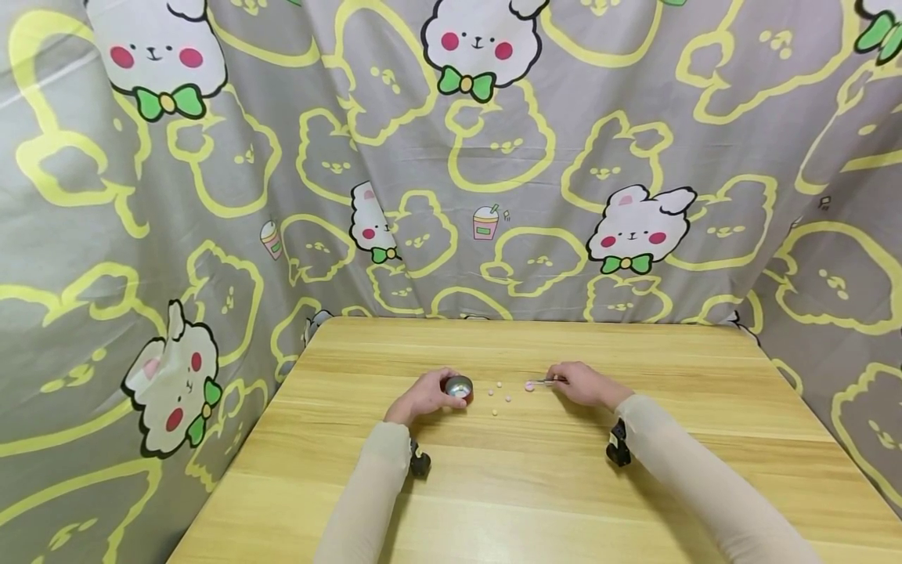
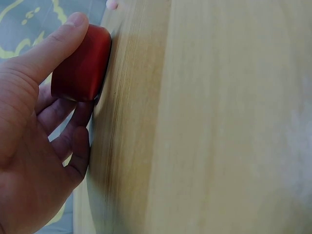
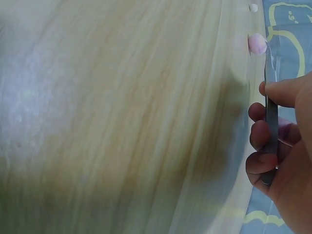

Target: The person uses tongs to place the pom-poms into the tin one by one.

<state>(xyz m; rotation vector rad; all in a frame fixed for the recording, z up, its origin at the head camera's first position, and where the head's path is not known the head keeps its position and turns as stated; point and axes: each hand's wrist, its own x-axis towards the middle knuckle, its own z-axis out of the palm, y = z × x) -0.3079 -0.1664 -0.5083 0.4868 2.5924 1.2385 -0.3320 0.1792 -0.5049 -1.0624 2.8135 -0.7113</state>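
Note:
My left hand grips a small round metal cup, red outside and silvery inside. In the left wrist view the cup's red wall shows between thumb and fingers, its base close to the wooden table. On the other side, my right hand holds metal tweezers along its fingers, thumb near the middle of the shaft. The tweezer tips meet a pink ball, larger than the others, at the table surface. Between the hands lie several tiny balls, among them a pale pink one and a yellowish one.
The light wooden table reaches back to a grey patterned curtain, which also hangs along the left and right sides. A dark wrist mount sits under the left sleeve, another mount under the right.

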